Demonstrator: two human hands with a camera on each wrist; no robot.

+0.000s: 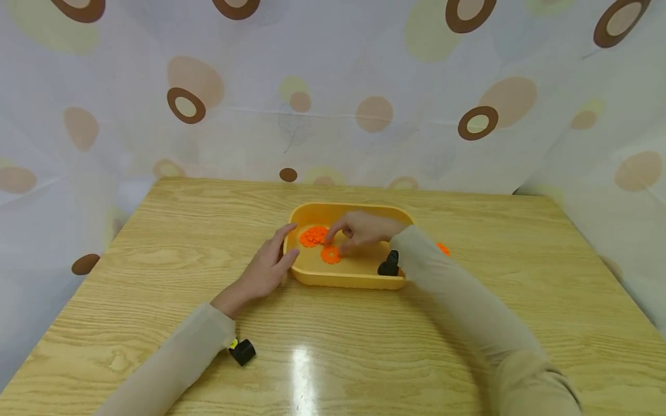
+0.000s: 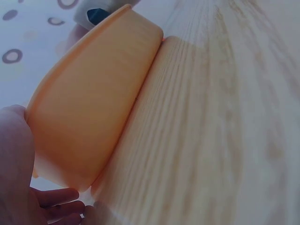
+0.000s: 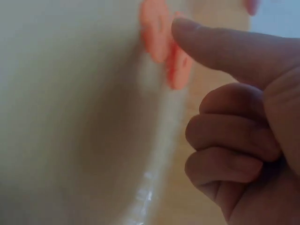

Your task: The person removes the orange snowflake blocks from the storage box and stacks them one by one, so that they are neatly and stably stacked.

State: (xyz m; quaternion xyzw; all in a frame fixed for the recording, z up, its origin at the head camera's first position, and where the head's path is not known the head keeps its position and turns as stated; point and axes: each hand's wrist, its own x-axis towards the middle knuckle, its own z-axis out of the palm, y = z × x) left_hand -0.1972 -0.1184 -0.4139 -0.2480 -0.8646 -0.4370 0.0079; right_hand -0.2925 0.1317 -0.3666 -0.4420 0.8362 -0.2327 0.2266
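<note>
A shallow yellow-orange plastic tray (image 1: 354,279) stands on the table. My left hand (image 1: 265,267) holds its left end, with thumb and index finger at the rim. The left wrist view shows the tray's outer wall (image 2: 101,89) and the hand's lower fingers curled near its base. My right hand (image 1: 364,228) reaches inside, its index finger stretched to a pile of orange notched discs (image 1: 314,236). A single orange disc (image 1: 330,255) lies just in front, close to the thumb. In the right wrist view, one outstretched digit meets orange discs (image 3: 157,30) while the other visible fingers curl.
Another orange piece (image 1: 443,248) lies on the wooden table (image 1: 333,329) right of the tray, partly behind the sleeve. A black camera mount (image 1: 389,264) shows by the right wrist, another (image 1: 242,352) by the left. Patterned cloth (image 1: 333,104) hangs behind the table.
</note>
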